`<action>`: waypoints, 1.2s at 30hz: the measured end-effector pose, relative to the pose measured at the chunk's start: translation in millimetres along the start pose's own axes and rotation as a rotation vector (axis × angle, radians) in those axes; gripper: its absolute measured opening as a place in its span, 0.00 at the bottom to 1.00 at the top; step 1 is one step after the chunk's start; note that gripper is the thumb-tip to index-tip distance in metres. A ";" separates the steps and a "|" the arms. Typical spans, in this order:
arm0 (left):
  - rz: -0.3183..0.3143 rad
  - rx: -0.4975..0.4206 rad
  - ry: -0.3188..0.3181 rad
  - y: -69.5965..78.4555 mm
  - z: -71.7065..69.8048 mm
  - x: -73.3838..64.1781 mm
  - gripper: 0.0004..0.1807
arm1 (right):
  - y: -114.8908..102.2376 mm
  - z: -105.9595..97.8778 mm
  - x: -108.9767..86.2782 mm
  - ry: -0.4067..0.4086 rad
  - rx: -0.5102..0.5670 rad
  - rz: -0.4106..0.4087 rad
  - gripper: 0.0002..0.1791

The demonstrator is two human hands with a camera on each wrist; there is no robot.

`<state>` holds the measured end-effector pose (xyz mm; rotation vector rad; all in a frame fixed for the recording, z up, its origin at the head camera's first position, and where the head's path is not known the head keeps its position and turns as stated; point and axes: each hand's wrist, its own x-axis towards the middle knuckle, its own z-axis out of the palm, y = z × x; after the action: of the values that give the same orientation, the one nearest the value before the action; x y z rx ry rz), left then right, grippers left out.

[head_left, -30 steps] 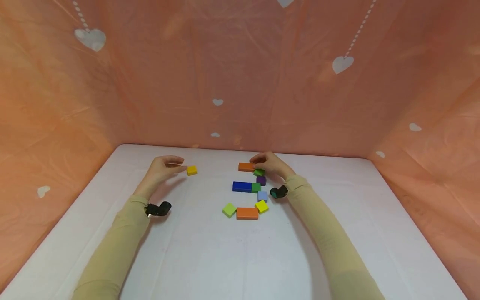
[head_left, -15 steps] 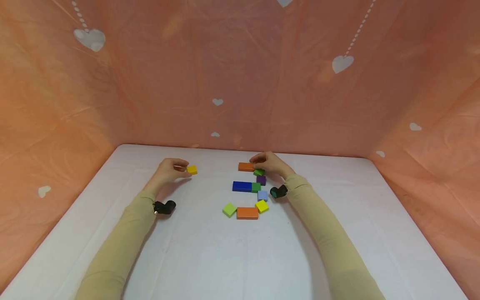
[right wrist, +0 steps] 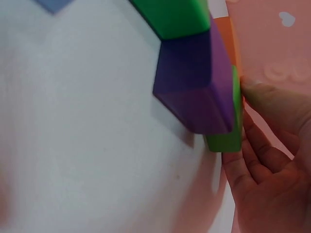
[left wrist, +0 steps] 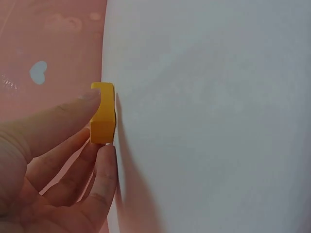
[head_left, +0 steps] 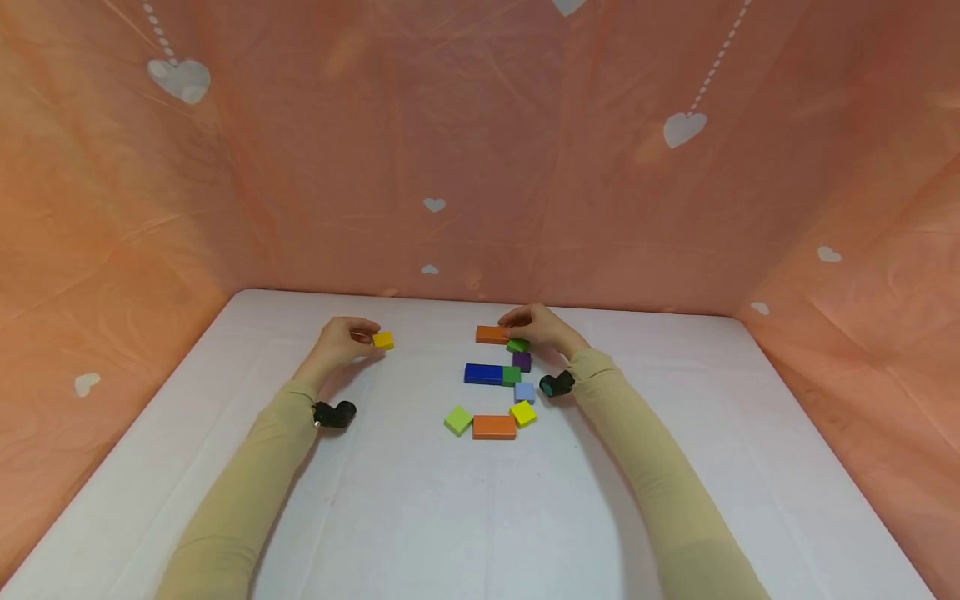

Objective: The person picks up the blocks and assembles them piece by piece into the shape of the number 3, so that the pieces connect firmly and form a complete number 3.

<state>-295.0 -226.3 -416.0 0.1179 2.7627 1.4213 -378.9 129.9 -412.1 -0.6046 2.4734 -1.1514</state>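
Observation:
On the left of the table, my left hand [head_left: 339, 343] pinches a yellow square block [head_left: 383, 340]. The left wrist view has the thumb against the near face of this yellow block [left wrist: 103, 109], other fingers behind and below it. My right hand [head_left: 547, 329] holds a green block [head_left: 517, 345] at the far end of a block arrangement, thumb at its upper edge and fingertips at its lower end. An orange bar block [head_left: 491, 334] lies right beside those fingers. Close in front is a purple block [right wrist: 194, 82], which partly covers the green block [right wrist: 226, 141] in the right wrist view.
Nearer me, the arrangement continues with a blue bar [head_left: 483, 373], a dark green block [head_left: 512, 376], a light blue block [head_left: 524, 392], a bright yellow block [head_left: 523, 414], an orange bar [head_left: 494, 427] and a lime block [head_left: 458, 421]. An orange curtain [head_left: 480, 167] surrounds the white table [head_left: 405, 517].
My left hand has moved right, its fingers coming closer around the yellow block, which stays in place. The right hand and the arranged blocks look the same.

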 end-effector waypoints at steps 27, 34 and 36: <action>0.013 -0.110 -0.035 37.0 30.6 11.2 0.22 | 5.9 1.8 0.7 0.025 0.018 -0.006 0.15; 0.013 -0.088 -0.070 49.5 54.9 19.2 0.19 | 5.8 1.5 0.9 0.021 0.014 -0.022 0.14; 0.020 -0.081 -0.074 52.5 61.0 22.1 0.19 | 5.7 1.1 0.7 0.020 0.019 -0.016 0.14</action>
<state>-310.4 -144.6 -408.7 0.1923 2.6485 1.4993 -380.3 132.2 -417.4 -0.6120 2.4755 -1.1914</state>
